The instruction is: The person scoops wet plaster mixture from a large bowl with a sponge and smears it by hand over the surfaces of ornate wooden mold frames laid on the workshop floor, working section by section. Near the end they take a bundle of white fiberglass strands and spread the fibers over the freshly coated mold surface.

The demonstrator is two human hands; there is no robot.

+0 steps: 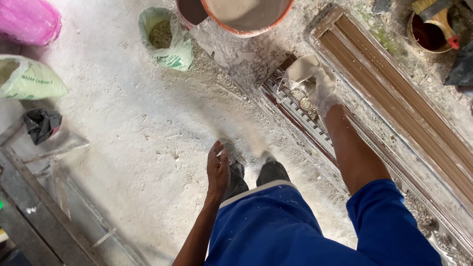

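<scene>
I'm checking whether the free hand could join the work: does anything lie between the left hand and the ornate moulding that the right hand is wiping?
The person's own legs do: the left hand hangs on their far side, while the right hand presses a cloth onto the moulding. Only dusty floor otherwise.

Soft, even daylight is washing the dusty floor (148, 123) pale; shadows are staying faint, and motion blur is smearing the shoes beside it.

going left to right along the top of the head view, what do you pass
pink bag → open green bag of powder → orange-rimmed bucket → plaster-coated right hand on the long mould → pot with a brush
</scene>
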